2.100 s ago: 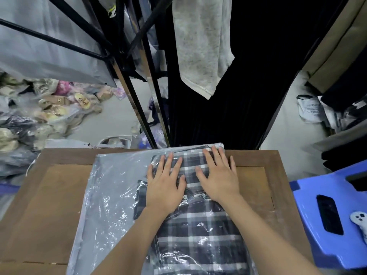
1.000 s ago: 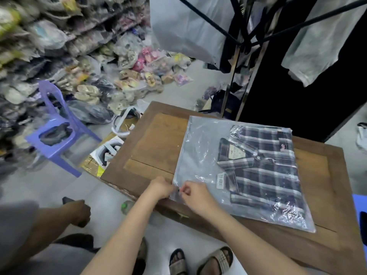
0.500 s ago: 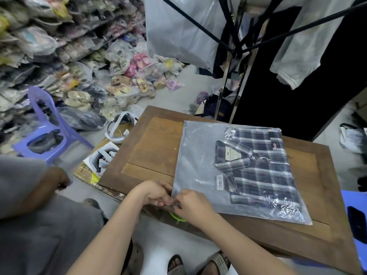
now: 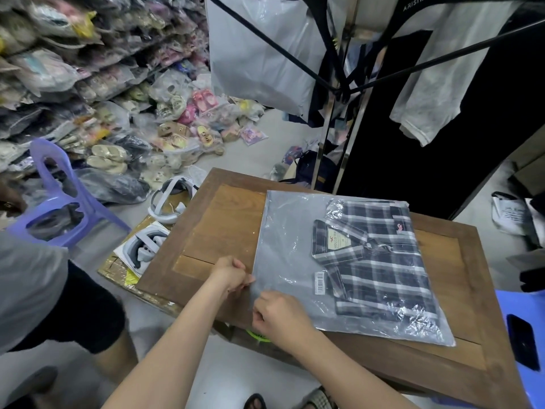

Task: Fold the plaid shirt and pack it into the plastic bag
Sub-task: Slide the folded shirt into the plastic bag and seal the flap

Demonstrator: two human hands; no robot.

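Observation:
The folded plaid shirt (image 4: 380, 261), dark with white stripes, lies inside a clear plastic bag (image 4: 283, 249) flat on the wooden table (image 4: 224, 219). The shirt fills the bag's right part; the left part is flat plastic. My left hand (image 4: 231, 276) pinches the bag's near left corner at the edge. Just below it, my right hand (image 4: 280, 315) pinches the same edge, fingers curled on the plastic near the table's front edge.
Another person in a grey shirt (image 4: 26, 290) stands at the left. A purple plastic chair (image 4: 56, 202) and white headsets (image 4: 171, 199) sit on the floor left of the table. A clothes rack (image 4: 339, 84) rises behind it, a blue stool (image 4: 525, 343) at right.
Two seconds ago both hands pressed flat on the bagged shirt. Since then they have moved to the bag's left edge and pinch it; over the last half second they barely moved.

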